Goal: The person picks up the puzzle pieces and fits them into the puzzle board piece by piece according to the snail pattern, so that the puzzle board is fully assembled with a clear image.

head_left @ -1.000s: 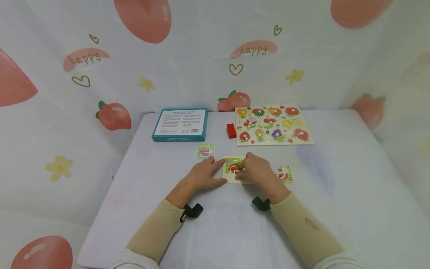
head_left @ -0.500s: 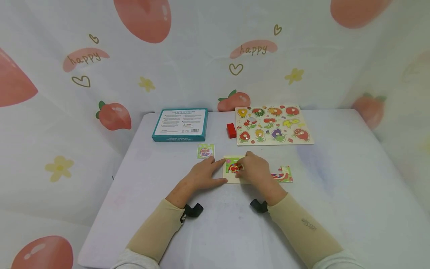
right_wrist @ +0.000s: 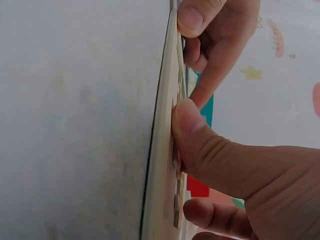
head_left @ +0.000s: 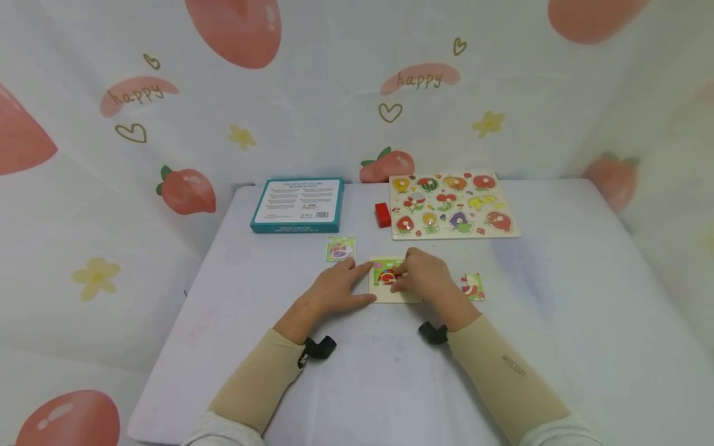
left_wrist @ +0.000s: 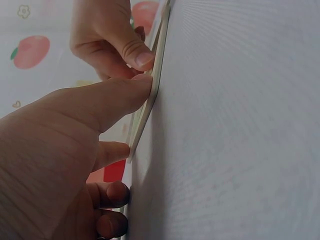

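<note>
A small wooden puzzle board (head_left: pixel 382 297) with a bright green and red picture lies on the table. My left hand (head_left: pixel 334 288) rests at its left side, forefinger and thumb stretched out to the two left corners. From the right, my right hand (head_left: pixel 426 279) holds a flat puzzle piece between thumb and fingers, over the picture; most of this piece is hidden. In the right wrist view, the right thumb (right_wrist: pixel 192 122) presses at the thin pieces, some slightly raised. Loose picture pieces lie on both sides: one (head_left: pixel 339 248) at upper left, another (head_left: pixel 473 287) beside the right hand.
Behind the hands stand a teal-edged box (head_left: pixel 297 201) with a white printed label, a red block (head_left: pixel 382 215) and a wooden fruit peg board (head_left: pixel 397 234). The white table (head_left: pixel 368 390) meets a fruit-patterned cloth backdrop (head_left: pixel 312 118) at the back.
My right hand has shifted slightly over the picture, its wrist turning a little. The left hand stays on the board's left side. The head view has tipped very slightly.
</note>
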`<control>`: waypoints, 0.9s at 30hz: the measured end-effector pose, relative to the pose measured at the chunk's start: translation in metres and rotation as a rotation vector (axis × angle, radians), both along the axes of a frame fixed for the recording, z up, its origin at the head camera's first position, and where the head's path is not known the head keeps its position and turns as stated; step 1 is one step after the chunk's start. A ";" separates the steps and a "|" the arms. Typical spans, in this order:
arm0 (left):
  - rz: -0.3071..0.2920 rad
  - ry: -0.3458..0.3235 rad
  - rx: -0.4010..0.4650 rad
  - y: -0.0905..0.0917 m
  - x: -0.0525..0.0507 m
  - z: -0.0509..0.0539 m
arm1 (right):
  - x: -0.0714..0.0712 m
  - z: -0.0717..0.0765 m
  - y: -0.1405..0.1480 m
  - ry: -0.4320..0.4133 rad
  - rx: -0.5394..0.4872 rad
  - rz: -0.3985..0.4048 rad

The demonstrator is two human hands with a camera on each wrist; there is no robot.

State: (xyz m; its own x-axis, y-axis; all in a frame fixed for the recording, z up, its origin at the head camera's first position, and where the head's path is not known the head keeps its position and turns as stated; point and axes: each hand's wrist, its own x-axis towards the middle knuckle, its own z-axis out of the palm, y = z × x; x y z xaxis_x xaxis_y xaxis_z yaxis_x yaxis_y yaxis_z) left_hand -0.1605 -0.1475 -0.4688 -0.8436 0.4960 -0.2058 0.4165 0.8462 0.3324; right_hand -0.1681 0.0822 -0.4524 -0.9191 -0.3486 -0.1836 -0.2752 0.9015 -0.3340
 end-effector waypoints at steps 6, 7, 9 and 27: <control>0.003 -0.006 0.007 -0.002 0.000 -0.002 | 0.001 0.001 -0.001 0.011 -0.044 0.015; 0.004 -0.007 0.007 -0.002 0.000 -0.002 | 0.001 0.001 -0.001 0.009 -0.047 0.012; 0.005 -0.007 0.007 -0.002 0.001 -0.002 | 0.000 0.001 -0.001 0.002 -0.053 0.013; -0.004 0.004 0.000 0.001 0.000 0.001 | 0.000 0.044 0.047 0.068 -0.237 -0.071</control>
State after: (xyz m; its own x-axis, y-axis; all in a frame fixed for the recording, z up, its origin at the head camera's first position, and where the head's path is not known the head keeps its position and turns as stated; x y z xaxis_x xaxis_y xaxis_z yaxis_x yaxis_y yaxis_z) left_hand -0.1600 -0.1467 -0.4682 -0.8425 0.4994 -0.2020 0.4212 0.8444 0.3309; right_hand -0.1678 0.1292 -0.4088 -0.9501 -0.3090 -0.0416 -0.2433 0.8182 -0.5210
